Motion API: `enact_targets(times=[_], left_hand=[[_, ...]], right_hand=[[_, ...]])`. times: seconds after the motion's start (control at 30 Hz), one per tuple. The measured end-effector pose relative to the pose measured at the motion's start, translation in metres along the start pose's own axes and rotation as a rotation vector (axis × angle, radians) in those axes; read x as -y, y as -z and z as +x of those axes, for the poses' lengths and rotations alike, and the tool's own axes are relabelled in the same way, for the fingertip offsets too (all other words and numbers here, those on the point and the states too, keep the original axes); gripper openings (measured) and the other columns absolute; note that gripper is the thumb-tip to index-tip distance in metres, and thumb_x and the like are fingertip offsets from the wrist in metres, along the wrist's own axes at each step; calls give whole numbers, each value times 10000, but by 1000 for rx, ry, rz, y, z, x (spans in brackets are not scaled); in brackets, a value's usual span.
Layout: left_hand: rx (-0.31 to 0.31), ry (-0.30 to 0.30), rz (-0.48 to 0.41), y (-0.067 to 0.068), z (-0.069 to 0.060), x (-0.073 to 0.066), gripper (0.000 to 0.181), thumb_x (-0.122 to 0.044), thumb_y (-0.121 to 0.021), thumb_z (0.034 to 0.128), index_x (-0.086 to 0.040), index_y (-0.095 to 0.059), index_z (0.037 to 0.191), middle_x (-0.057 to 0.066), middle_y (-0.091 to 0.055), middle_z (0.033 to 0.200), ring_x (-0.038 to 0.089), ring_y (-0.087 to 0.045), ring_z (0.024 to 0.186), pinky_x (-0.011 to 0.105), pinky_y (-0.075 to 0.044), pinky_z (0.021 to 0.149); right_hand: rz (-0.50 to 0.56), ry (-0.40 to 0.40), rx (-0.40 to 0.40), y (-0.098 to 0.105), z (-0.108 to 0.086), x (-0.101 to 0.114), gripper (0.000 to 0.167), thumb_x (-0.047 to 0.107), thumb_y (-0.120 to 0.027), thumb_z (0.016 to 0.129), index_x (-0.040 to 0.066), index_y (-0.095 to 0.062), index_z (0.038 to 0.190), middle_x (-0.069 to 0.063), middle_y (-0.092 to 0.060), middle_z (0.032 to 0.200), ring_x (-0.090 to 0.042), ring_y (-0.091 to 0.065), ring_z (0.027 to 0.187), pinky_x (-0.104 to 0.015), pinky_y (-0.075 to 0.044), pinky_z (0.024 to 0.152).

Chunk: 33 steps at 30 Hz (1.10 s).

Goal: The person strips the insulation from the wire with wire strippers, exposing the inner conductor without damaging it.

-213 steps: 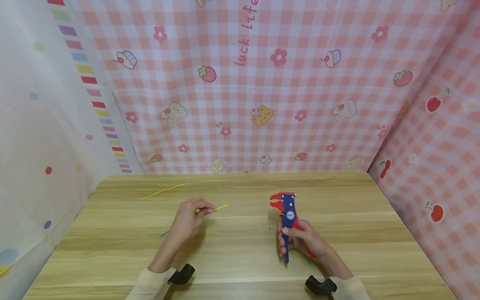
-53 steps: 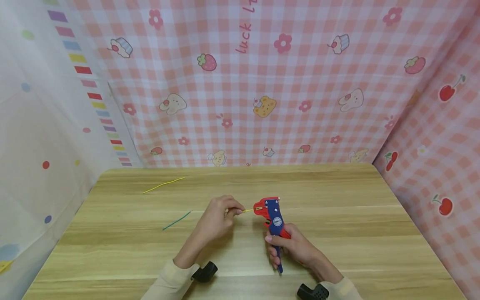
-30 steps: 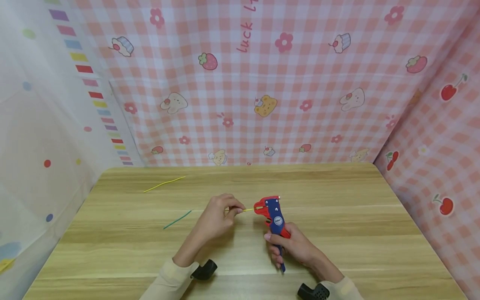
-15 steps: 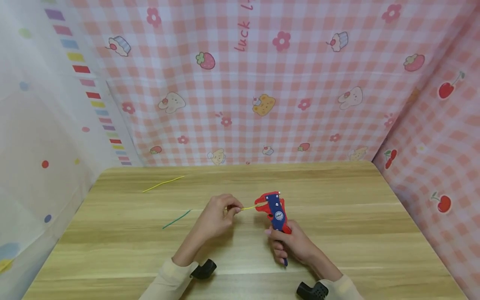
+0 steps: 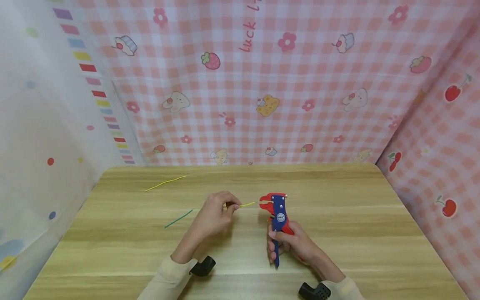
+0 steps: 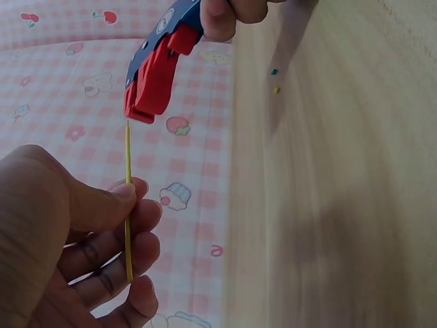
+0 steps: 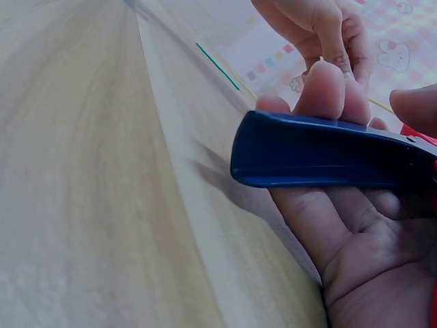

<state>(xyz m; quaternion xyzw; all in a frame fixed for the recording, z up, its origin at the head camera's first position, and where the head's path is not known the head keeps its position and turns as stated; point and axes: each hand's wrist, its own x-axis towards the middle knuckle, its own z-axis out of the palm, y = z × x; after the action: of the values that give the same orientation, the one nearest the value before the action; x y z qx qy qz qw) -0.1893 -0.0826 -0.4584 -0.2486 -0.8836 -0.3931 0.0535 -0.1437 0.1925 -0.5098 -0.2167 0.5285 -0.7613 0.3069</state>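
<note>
Head view: my left hand pinches a yellow wire that ends just short of the pliers my right hand grips. A green wire lies nearby.

Cloth: pink word "luck", running upward; the next word is cut off by the head view's upper edge. Tool: round label, lettering too small to read.
</note>
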Motion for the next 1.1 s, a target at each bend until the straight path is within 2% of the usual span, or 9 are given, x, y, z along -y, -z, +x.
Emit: enact_targets(times=[0.27,0.6,0.87,1.1], left_hand=[[-41,39,1,7,1,2,122,-9,-702,943,-92,-787,916,-35,-731,906,97,-586,772,231,-489,676],[-73,24,10,11,1,6,106,-17,-712,937,-80,-788,898,-21,-730,892,87,-606,780,284,-528,707],[-77,5,5,13,2,7,139,0,-715,929,-96,-781,853,-4,-720,850,99,-577,757,235,-485,683],[-92,16,18,14,2,8,141,-18,-726,927,-109,-790,840,-23,-730,834,103,-610,792,290,-510,712]], right_hand=[[3,-15,-6,1,-2,1,210,121,-466,1087,-59,-443,1194,-62,-689,922,-187,-726,804,-397,-629,811],[7,34,49,4,-3,3,187,79,-423,1087,-45,-465,1221,-64,-692,951,-184,-732,829,-386,-627,815],[-14,15,14,8,-5,5,201,111,-448,1085,-56,-461,1196,-53,-694,933,-177,-729,812,-383,-629,802],[-6,34,28,9,-6,6,185,91,-432,1084,-41,-480,1203,-53,-700,947,-174,-728,821,-373,-626,806]])
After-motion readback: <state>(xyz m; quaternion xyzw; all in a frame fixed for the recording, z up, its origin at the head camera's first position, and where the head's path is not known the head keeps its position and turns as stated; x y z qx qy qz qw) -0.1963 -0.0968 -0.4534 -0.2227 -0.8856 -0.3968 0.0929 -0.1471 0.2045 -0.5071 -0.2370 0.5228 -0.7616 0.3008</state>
